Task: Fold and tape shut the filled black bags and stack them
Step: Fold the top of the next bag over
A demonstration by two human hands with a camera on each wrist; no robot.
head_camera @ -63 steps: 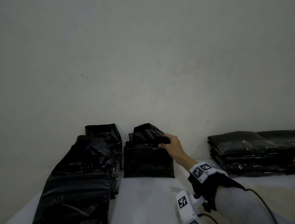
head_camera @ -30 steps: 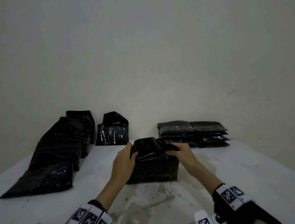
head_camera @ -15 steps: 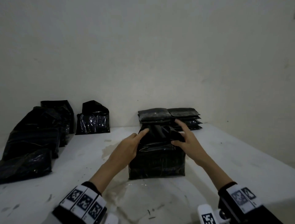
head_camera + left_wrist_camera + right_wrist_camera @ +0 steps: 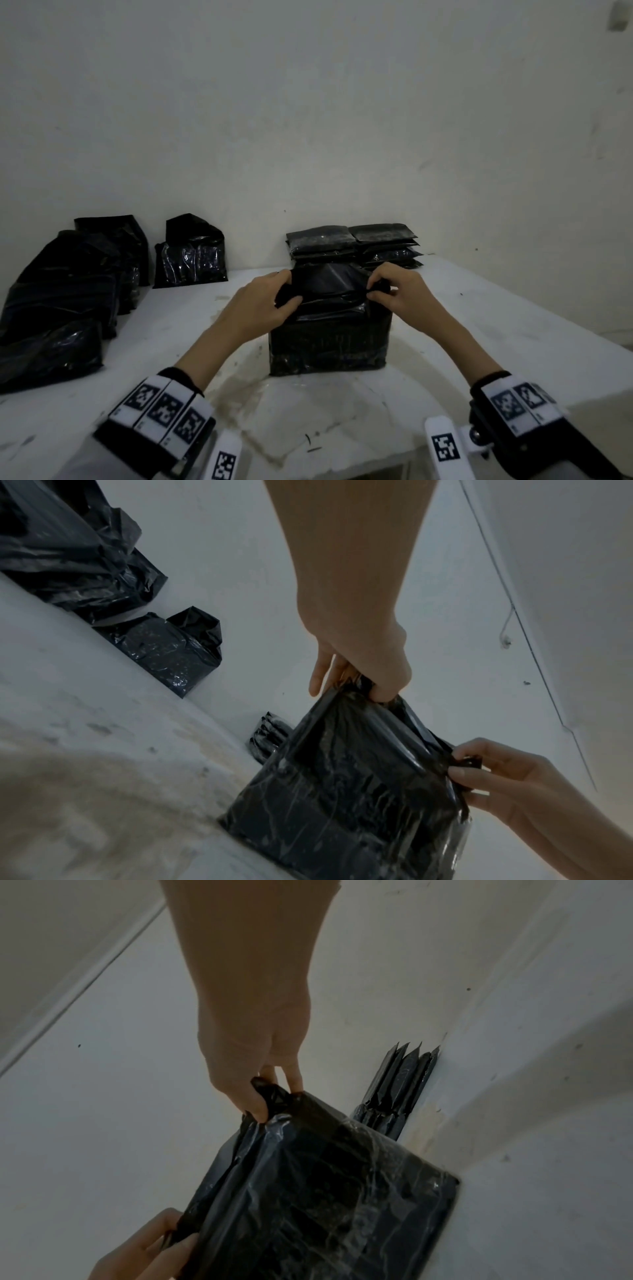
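The bag (image 4: 329, 329) stood upright mid-table, near the stack (image 4: 352, 245). The left hand (image 4: 263, 305) and right hand (image 4: 397, 291) each pinched a top corner; the fold wanted even tension, creased flat before taping.

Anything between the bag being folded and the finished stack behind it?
Nothing visible. The bag, pinched at its top corners by the left hand and right hand, stands directly before the stack, apparently apart.
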